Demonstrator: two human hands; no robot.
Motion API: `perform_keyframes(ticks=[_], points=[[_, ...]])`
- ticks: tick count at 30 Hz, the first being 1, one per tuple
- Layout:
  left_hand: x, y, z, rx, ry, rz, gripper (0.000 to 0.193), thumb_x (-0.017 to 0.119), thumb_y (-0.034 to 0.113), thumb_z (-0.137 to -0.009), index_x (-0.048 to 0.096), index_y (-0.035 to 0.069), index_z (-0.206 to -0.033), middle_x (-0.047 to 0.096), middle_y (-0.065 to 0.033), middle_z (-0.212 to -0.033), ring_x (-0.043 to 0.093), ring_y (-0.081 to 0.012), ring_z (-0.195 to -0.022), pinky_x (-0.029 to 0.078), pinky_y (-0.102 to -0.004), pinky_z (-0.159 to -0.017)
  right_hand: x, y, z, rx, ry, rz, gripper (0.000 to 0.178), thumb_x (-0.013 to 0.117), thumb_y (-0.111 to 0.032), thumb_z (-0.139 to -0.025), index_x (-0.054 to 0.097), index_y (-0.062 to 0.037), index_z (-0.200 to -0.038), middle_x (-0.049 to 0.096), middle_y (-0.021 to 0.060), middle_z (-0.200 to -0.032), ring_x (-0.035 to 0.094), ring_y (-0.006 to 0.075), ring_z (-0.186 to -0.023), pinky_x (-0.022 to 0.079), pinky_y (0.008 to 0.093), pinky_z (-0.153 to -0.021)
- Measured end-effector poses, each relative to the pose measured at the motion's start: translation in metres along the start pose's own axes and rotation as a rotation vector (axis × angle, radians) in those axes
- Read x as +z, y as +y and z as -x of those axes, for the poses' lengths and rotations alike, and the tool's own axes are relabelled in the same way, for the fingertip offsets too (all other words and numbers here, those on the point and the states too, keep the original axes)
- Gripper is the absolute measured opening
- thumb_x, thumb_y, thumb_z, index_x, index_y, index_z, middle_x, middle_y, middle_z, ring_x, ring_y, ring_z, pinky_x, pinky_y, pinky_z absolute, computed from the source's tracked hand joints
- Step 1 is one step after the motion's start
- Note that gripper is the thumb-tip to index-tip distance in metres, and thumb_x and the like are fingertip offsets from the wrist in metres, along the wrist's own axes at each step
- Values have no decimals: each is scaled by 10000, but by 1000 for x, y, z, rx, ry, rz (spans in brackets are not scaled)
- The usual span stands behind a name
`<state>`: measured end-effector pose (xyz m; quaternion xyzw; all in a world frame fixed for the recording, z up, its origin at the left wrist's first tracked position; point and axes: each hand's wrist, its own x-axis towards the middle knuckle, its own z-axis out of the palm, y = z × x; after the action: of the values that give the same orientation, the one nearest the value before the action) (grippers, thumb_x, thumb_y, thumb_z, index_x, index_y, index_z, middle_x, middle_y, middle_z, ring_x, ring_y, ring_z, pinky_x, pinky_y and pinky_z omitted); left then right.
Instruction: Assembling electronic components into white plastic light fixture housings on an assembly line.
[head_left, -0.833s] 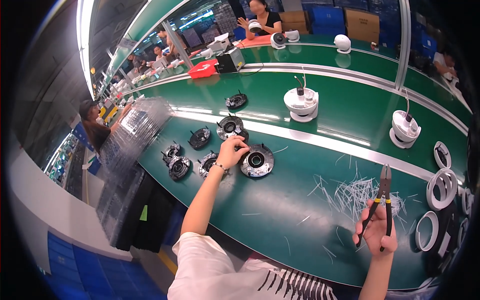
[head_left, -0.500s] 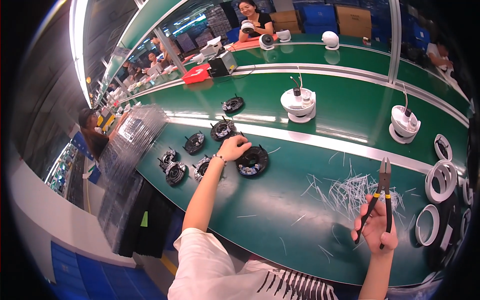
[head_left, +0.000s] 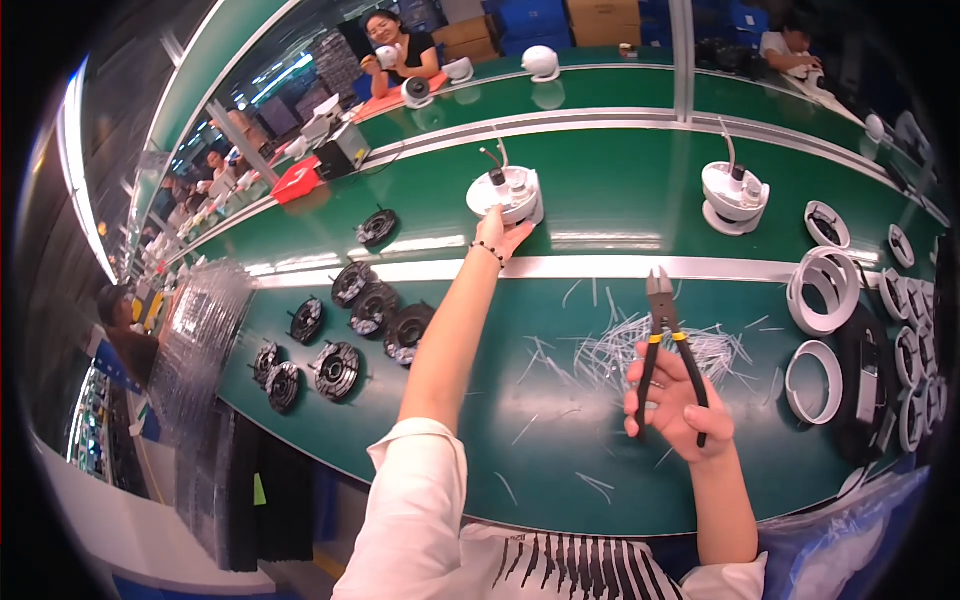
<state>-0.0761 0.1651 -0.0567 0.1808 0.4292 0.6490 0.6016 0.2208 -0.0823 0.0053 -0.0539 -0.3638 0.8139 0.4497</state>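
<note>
My left hand (head_left: 500,236) reaches across to a white round camera housing (head_left: 490,200) on the green conveyor belt. Its fingers are at the housing's lower front and partly hidden, closed about it as far as they show. Black and white wires stick up from the top of this housing. In my right hand (head_left: 682,405) are diagonal cutters (head_left: 661,310) with black handles and yellow bands, jaws pointing away from me. The cutters are above a pile of cut clear-white plastic strips (head_left: 610,355). Black round parts with circuit boards (head_left: 335,370) lie left of my left forearm.
A second white housing with wires (head_left: 736,195) stands farther right on the belt. White rings (head_left: 815,383) lie at the right end of the green table (head_left: 560,455). A metal rail (head_left: 600,267) separates table and belt. Clear plastic trays (head_left: 205,310) are stacked left. A co-worker (head_left: 400,55) sits opposite.
My left hand has left the black round parts and moved forward and right to the white housing. My right hand still holds the cutters. The whole view has turned to the right.
</note>
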Motion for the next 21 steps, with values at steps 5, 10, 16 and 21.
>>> perform_keyframes(ticks=[5, 10, 16, 21], points=[[23, -13, 8, 68, -92, 168, 440, 318, -9, -762, 302, -12, -1202, 386, -207, -1178, 459, -348, -1026, 430, -474, -860, -8, 0, 1, 22, -12, -35, 717, 571, -183, -688, 231, 39, -1279, 423, 168, -1140, 494, 241, -931, 450, 364, -716], [37, -13, 97, 109, -439, -225, 607, 303, -147, -633, 270, 28, -1213, 400, -173, -1169, 494, -330, -1017, 500, -446, -788, -19, -1, 0, 88, -76, -154, 640, 495, -259, -783, 223, 30, -1285, 392, 178, -1188, 488, 265, -976, 446, 401, -753], [54, -8, 188, -7, -553, -591, 666, 332, -135, -648, 228, 76, -1271, 419, -109, -1174, 482, -235, -1050, 499, -339, -778, -21, -6, 1, 118, -72, -152, 618, 434, -340, -821, 243, 27, -1280, 378, 184, -1216, 472, 294, -1031, 426, 432, -805], [43, -7, 205, 26, -621, -619, 604, 383, -109, -665, 284, 40, -1242, 442, -92, -1149, 479, -201, -1048, 464, -335, -827, -21, -9, 2, 148, -101, -101, 650, 395, -383, -829, 211, 37, -1290, 340, 208, -1249, 456, 334, -1049, 412, 462, -814]])
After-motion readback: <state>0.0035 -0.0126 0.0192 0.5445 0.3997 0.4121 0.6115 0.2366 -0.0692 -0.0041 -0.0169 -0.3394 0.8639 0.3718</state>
